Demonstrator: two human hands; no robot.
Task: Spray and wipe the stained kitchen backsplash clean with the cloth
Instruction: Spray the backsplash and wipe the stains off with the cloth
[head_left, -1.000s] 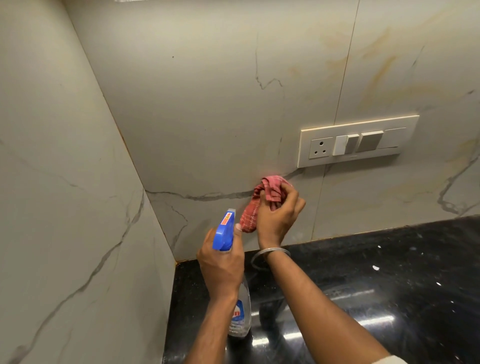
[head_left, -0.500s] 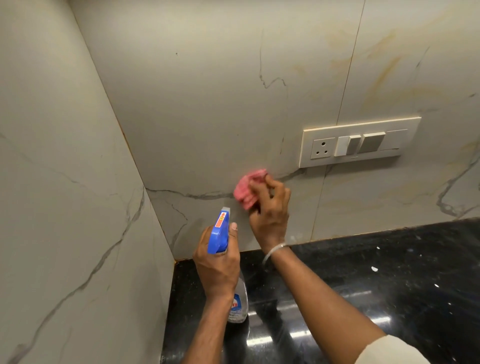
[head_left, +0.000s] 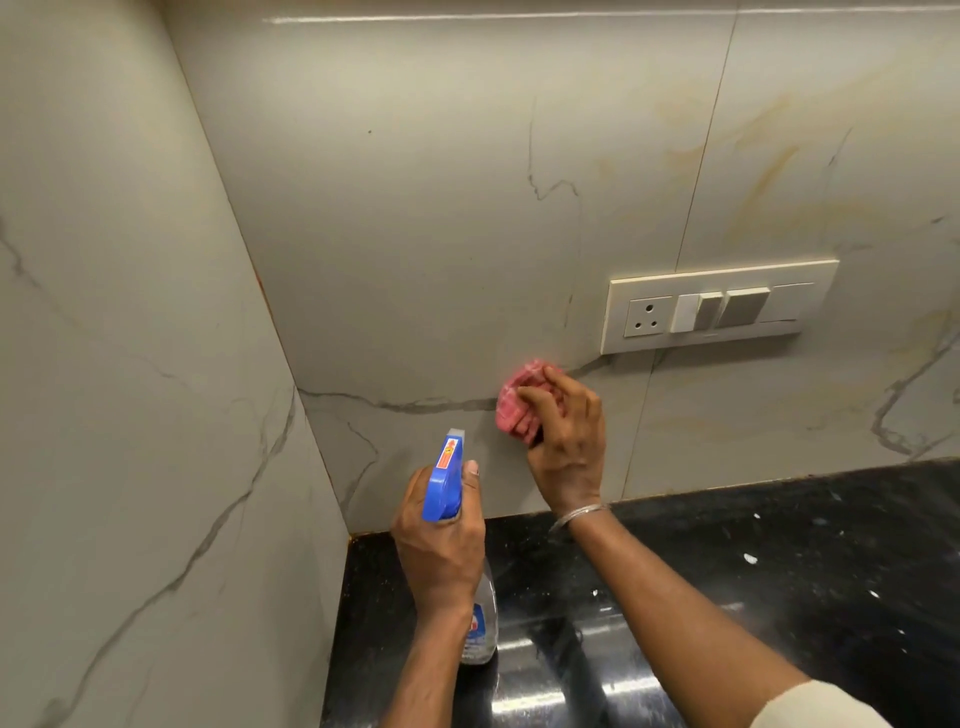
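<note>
One pale sleeve (head_left: 810, 706) is seen at the lower right edge, on the right forearm. A black, glossy counter (head_left: 753, 597) with white specks is crossed by two bare forearms.

One spray bottle (head_left: 441, 486) is gripped by the left hand (head_left: 441, 551) near the counter's left end. Its neck is wrapped by curled fingers (head_left: 471, 475), and the blue head is aimed at the wall. The clear body hangs below the hand; whether its base touches the counter cannot be told.

One silver bangle (head_left: 577, 514) is worn on the right wrist. One pink cloth (head_left: 519, 408) is bunched and pressed against the backsplash (head_left: 441, 234) by the right hand (head_left: 569, 449). This hand's fingers are curled over the cloth and hold it. The cloth is placed on a grey vein, above the bottle's head and just below and left of the switch plate, apart from it.

The backsplash is made up of two marble-look tiles joined at one vertical seam. Yellowish streaks are seen on the right tile. One cream switch plate (head_left: 719, 306) is mounted across the seam, with one three-pin socket at its left end and rocker switches beside it. One side wall (head_left: 130, 364) is met at the left corner.
</note>
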